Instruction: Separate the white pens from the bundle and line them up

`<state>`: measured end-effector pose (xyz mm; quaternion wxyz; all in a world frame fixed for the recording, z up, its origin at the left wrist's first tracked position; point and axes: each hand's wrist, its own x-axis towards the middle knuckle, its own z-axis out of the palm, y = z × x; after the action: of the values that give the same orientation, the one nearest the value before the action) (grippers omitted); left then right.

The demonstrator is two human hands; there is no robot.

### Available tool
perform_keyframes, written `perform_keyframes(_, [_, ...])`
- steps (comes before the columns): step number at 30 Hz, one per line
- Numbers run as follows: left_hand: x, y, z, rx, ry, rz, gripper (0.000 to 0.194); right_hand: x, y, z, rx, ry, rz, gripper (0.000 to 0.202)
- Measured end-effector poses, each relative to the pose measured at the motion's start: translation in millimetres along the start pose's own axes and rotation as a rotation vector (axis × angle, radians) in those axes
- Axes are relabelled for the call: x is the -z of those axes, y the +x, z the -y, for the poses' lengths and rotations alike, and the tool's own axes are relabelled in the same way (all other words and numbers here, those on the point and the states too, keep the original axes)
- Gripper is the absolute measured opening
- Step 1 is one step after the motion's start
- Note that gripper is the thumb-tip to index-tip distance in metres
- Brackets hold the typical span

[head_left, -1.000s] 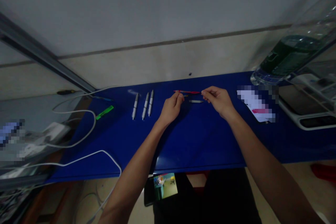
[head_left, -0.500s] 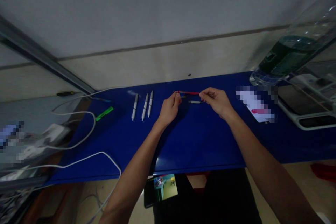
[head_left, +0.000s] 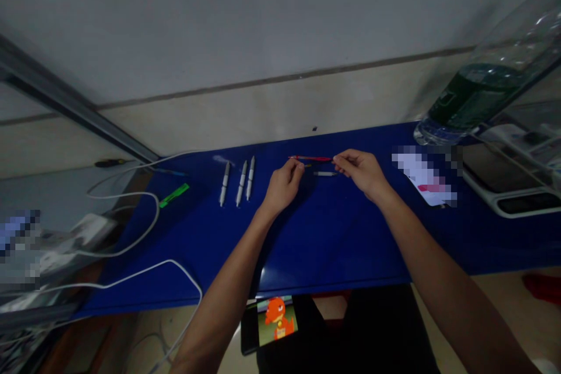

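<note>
A thin red pen refill (head_left: 318, 158) spans the gap between my hands above the blue table. My right hand (head_left: 362, 172) pinches its right end between thumb and fingertips. My left hand (head_left: 283, 187) is closed at its left end, the tip poking out past the fingers. A small brass-coloured piece (head_left: 308, 165) shows beside the left thumb; whether the thumb touches it I cannot tell. Just below the refill, a short grey pen part (head_left: 325, 174) lies on the table. To the left, three grey-and-white pens (head_left: 240, 183) lie side by side.
A bright green strip (head_left: 174, 195) and a white cable (head_left: 155, 210) lie on the table's left. At the right are a blurred white packet (head_left: 425, 175), a large clear bottle (head_left: 471, 93) and a white-framed device (head_left: 504, 181). A lit phone (head_left: 274, 324) rests below the table edge.
Both hands hold nearly the same place around the red refill. The left fingers have shifted slightly. The picture on the phone screen is different.
</note>
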<state>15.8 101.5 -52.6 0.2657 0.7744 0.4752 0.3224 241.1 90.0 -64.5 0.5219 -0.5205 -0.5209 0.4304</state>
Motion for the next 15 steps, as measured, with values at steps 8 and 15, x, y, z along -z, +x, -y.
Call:
perform_keyframes(8, [1.0,1.3,1.5,0.017,-0.027,-0.017,0.036,0.8,-1.9,1.0,-0.002,-0.059,0.050,0.039])
perform_keyframes(15, [-0.4,0.9,1.0,0.035,-0.046,-0.016,0.040,0.1,-1.8,1.9,0.012,-0.045,0.046,0.032])
